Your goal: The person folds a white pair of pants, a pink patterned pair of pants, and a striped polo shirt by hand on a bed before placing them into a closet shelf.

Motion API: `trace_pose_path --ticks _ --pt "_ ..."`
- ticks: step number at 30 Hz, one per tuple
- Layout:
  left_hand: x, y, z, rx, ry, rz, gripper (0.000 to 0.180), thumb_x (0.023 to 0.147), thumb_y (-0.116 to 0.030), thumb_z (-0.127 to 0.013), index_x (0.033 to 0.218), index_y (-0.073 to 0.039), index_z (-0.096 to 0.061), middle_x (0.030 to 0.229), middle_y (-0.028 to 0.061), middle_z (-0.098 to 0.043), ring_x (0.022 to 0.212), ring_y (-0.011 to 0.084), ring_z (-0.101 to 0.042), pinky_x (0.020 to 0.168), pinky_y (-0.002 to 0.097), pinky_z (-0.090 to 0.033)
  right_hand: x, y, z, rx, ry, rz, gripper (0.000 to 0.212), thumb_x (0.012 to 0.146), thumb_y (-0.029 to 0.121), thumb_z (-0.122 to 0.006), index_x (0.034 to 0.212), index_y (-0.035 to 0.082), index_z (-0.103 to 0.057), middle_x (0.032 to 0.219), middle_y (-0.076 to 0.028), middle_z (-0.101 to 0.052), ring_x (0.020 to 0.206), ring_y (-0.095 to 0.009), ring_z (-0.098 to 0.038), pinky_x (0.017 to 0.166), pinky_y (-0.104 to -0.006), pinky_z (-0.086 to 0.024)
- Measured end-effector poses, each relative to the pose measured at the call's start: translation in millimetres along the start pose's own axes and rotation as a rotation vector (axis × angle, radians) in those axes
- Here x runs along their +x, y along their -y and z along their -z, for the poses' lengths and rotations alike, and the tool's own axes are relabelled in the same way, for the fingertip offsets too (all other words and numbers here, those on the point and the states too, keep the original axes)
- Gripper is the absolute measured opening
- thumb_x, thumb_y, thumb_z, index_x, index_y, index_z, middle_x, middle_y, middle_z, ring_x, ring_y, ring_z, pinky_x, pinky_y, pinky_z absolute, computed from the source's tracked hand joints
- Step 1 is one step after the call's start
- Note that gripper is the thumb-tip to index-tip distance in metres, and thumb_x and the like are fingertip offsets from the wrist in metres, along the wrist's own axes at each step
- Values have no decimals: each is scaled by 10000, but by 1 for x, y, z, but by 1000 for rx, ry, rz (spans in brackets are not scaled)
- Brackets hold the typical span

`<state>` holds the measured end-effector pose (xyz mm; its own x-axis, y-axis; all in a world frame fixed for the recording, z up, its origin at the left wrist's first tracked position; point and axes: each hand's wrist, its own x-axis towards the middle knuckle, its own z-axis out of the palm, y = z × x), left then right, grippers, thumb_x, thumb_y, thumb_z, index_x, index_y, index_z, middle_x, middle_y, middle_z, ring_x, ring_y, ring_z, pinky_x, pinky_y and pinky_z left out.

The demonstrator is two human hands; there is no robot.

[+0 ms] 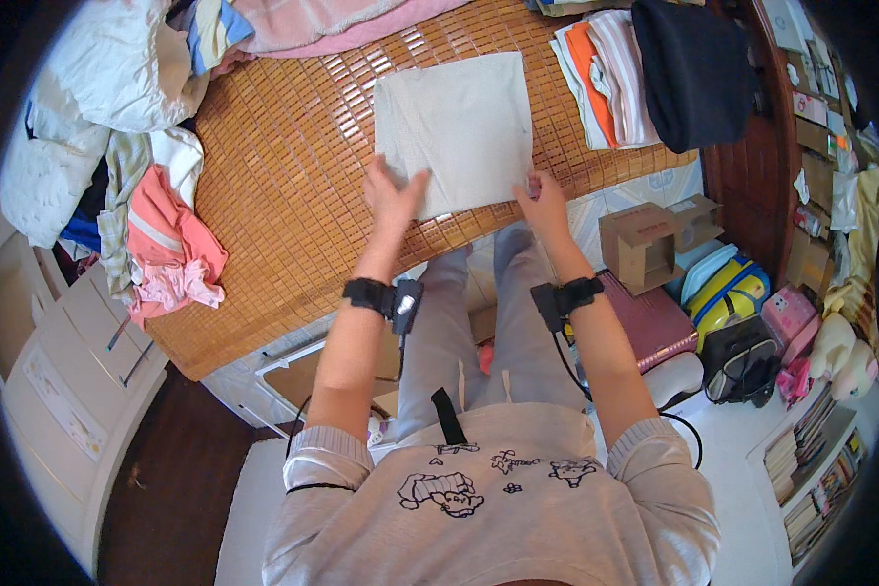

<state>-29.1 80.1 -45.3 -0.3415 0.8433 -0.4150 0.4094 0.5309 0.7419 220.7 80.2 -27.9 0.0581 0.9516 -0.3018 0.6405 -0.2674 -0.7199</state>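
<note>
A pale beige-grey folded cloth [454,127] lies as a near-square on the brown bamboo mat in front of me. My left hand [395,195] is at its near left corner, thumb and fingers spread apart, with the thumb over the cloth and the fingers along its left edge. At the near right corner, my right hand [545,203] has its thumb and fingers closed on the cloth's edge. The undersides of both hands' fingers are partly hidden. A dark strap with a small black device circles each wrist.
Folded clothes [610,83] and a dark folded fabric [693,73] are stacked at the far right of the mat [283,195]. Loose garments [171,230] heap up at the left. Open cardboard boxes [640,239] and bags stand on the floor to the right.
</note>
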Motion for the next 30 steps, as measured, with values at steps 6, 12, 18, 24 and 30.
trace_pose_path --ticks 6,12,18,24,30 --pt "-77 9 -25 118 -207 108 717 554 -244 -731 1062 31 -308 1003 198 -349 960 302 -334 840 376 -289 -31 -3 -13 -36 67 -74 212 681 91 -577 865 2 -520 747 -145 -542 733 -274 -525 672 -332 -422" --pt "-85 53 -20 -44 -406 316 442 656 -183 -654 951 35 -407 870 120 -435 794 186 -432 713 298 -362 -68 23 -28 -34 682 65 117 682 71 -557 779 13 -527 734 -126 -545 658 -234 -524 607 -330 -417" --pt "-78 31 5 -461 55 535 243 769 -269 -558 754 -29 -527 634 16 -495 544 81 -461 487 206 -396 29 40 -6 -151 4 328 393 657 141 -603 1005 2 -487 1031 -171 -491 950 -302 -472 820 -359 -375" --pt "-71 28 -25 -580 157 561 217 755 -201 -574 844 -23 -487 763 37 -535 653 111 -511 582 216 -421 107 60 -28 -404 27 527 593 613 245 -665 1093 0 -417 1063 -174 -473 1015 -314 -431 856 -379 -343" --pt "-80 10 -7 -894 77 620 210 749 -180 -493 909 -46 -458 818 46 -500 763 140 -501 661 288 -432 76 85 -28 -681 207 229 640 578 333 -687 1073 24 -426 1036 -172 -486 966 -308 -464 819 -398 -357"
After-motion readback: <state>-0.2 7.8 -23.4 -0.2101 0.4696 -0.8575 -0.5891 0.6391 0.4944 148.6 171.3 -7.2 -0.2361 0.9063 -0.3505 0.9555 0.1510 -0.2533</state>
